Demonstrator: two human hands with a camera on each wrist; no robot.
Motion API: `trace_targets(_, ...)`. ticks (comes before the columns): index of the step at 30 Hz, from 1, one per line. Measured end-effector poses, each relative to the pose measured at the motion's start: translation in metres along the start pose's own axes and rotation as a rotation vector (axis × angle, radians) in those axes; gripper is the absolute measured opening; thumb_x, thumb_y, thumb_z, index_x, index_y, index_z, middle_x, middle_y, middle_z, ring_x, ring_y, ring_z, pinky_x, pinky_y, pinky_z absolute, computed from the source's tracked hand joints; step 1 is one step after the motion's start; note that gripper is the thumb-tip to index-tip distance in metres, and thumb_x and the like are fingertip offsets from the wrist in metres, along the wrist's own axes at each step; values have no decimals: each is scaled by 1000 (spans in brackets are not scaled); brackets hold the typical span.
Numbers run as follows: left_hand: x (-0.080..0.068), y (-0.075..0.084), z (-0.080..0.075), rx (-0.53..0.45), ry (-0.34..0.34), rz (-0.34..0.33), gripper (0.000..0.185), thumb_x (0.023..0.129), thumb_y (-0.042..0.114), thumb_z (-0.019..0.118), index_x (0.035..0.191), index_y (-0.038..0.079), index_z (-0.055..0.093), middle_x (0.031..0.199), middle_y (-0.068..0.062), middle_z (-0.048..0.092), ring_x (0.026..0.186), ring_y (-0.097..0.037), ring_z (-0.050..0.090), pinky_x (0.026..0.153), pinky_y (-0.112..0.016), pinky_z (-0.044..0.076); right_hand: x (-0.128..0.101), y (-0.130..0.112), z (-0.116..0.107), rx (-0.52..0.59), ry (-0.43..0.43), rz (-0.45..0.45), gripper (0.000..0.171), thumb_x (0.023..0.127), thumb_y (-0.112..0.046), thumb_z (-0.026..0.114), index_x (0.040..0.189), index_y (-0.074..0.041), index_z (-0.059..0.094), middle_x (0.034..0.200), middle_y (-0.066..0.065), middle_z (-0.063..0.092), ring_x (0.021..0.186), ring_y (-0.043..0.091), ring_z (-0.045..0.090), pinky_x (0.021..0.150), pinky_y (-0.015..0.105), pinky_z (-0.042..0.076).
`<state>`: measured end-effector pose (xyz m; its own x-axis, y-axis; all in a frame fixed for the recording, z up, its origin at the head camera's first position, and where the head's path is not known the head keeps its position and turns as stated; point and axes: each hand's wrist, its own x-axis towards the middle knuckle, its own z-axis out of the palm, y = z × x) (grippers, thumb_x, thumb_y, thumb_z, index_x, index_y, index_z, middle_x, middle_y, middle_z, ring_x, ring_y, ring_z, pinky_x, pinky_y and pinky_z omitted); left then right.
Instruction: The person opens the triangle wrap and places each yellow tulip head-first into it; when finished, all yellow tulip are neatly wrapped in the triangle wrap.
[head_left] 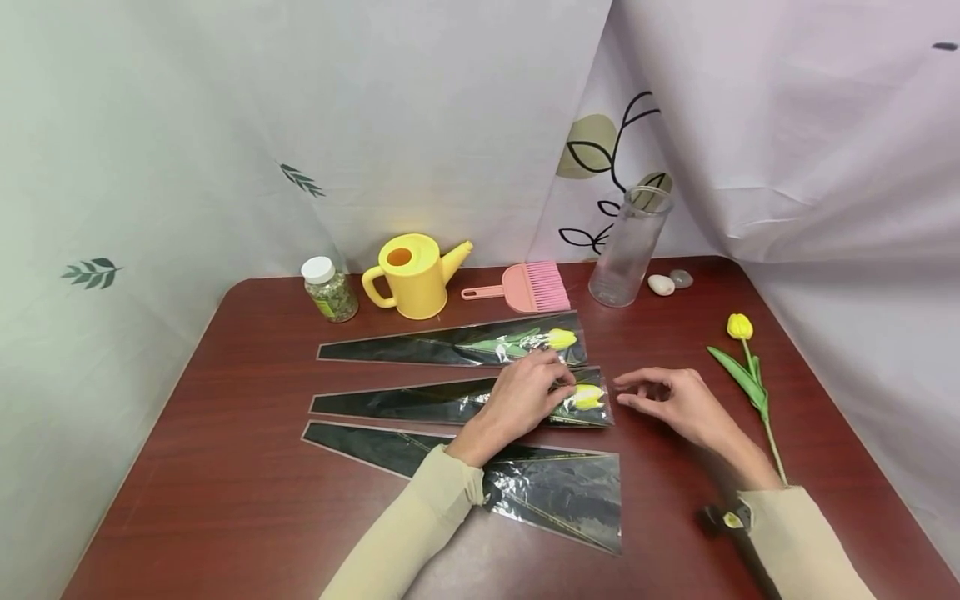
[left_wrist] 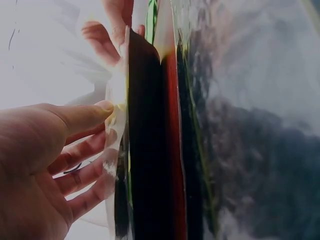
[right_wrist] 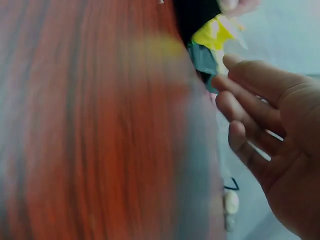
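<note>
My left hand (head_left: 528, 392) lies over the middle black flower sleeve (head_left: 405, 404), its fingers beside a yellow tulip (head_left: 587, 397) inside. Seen from the left wrist, the thumb (left_wrist: 90, 117) and spread fingertips touch the clear plastic. My right hand (head_left: 682, 402) hovers off the sleeve's wide right end, thumb and fingers apart with nothing between them; the right wrist view shows these fingers (right_wrist: 252, 107) loosely extended near the yellow bloom (right_wrist: 214, 33). Behind lies another black sleeve (head_left: 397, 346) holding a yellow tulip (head_left: 561, 339). A flat third sleeve (head_left: 562, 492) is nearest me, partly under my left forearm.
A loose yellow tulip (head_left: 750, 379) lies at the right of the table. Along the back stand a white-capped jar (head_left: 330, 292), a yellow watering can (head_left: 417, 283) and a clear glass vase (head_left: 628, 250), with a pink brush (head_left: 525, 287) and two stones (head_left: 662, 285) between and beside them.
</note>
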<state>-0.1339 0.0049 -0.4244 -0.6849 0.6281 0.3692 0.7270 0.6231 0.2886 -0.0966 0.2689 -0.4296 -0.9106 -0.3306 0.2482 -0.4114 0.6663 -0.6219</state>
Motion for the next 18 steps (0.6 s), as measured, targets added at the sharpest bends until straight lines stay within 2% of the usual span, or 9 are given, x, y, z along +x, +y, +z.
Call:
trace_targets(5,-1,-2,0,4,12,3,16,89,35,73,95,21,76,88,10,58,83,-8,57,71,-24,49,-15,3,-17,-174,115,39,18,83,-18,80,101,-17,76,73,-15,64,61,4,57,57,19,43)
trace_targets(8,-1,-2,-3,0,30,8,15,90,34,72,96,21,76,87,10,58,83,-8,57,70,-24,49,-28,4,-32,-258,197,123,16,83,-22,80,99,-18,76,66,-15,63,56,4,52,55,21,39)
trace_targets(12,-2,3,-10,-5,34,11,14,91,33,71,96,21,76,87,10,59,85,-9,58,70,-26,50,-48,8,-57,-335,283,267,14,85,-22,77,97,-16,76,59,-8,60,51,9,42,51,27,32)
trace_targets(14,-2,10,-16,-11,19,23,14,91,33,71,97,21,76,89,10,61,87,-8,58,73,-26,50,-59,11,-70,-367,304,334,14,85,-20,76,96,-12,76,61,-1,64,51,13,43,51,31,31)
trace_targets(16,-4,18,-20,-23,-9,47,14,92,33,70,97,22,76,90,10,62,87,-7,58,73,-24,49,-71,16,-80,-391,308,411,14,85,-20,74,94,-9,75,70,3,68,55,20,50,55,34,33)
trace_targets(18,-7,27,-23,-43,-49,79,13,92,34,70,96,23,76,91,12,62,87,-4,58,73,-22,49,-82,19,-87,-400,275,500,17,86,-22,72,92,-7,75,72,7,69,61,31,55,58,41,34)
